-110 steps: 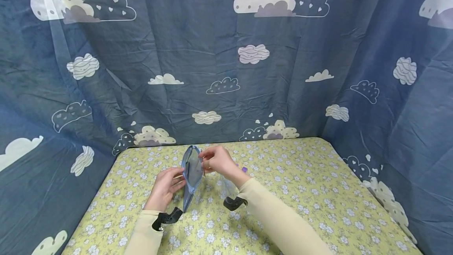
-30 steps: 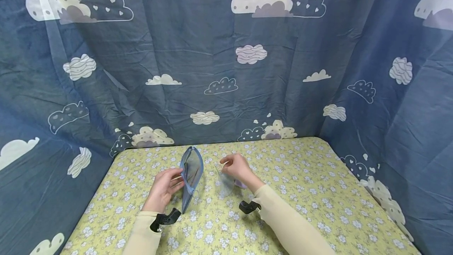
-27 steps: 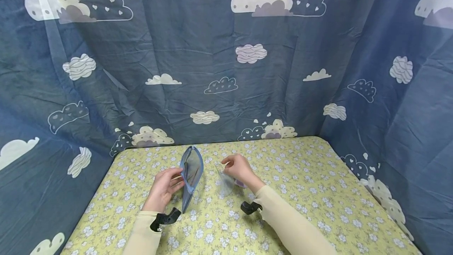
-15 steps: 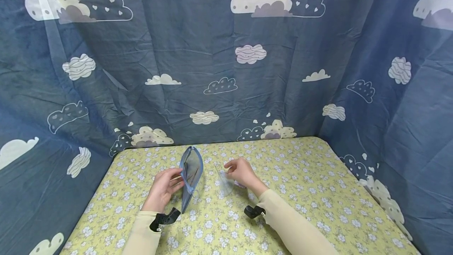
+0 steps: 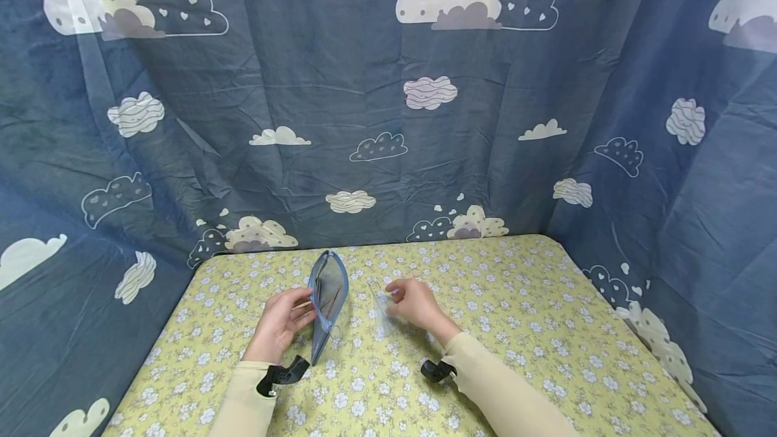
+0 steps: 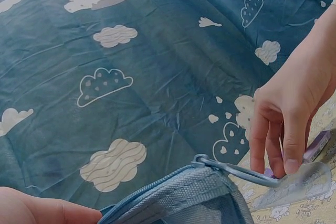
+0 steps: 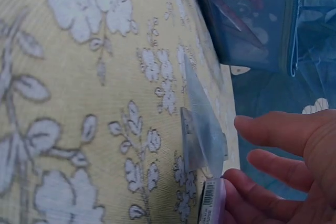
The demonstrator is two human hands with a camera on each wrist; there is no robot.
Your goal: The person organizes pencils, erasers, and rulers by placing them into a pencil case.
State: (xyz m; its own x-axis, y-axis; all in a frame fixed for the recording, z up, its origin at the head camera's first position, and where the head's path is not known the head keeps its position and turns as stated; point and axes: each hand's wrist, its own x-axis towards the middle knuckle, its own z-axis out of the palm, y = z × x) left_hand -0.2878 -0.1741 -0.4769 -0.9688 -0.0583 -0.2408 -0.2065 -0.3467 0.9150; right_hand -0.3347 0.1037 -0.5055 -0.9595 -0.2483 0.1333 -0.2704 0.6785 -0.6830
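My left hand (image 5: 284, 321) grips the near-left side of a blue zippered mesh pouch (image 5: 322, 339), which stands upright with its mouth wide apart. Thin, long items (image 7: 231, 17) show through its side in the right wrist view. My right hand (image 5: 419, 305) hovers low over the table, right of the pouch, thumb and fingers apart. Beneath its fingertips are clear plastic drawing pieces (image 7: 207, 124), one with a slanted edge, one curved. A small purple-and-white block with a barcode (image 7: 211, 203) sits by the lower fingers; whether they touch it I cannot tell.
A yellow floral cloth (image 5: 516, 329) covers the table. Dark blue curtains with clouds (image 5: 364, 100) enclose it at the back and both sides. A black wrist camera (image 5: 284, 376) sits on each sleeve.
The right hand, earlier at the pouch mouth with a thin reddish item, has moved right and sunk toward the clear pieces, now covering the purple block in the head view. The left hand keeps its grip.
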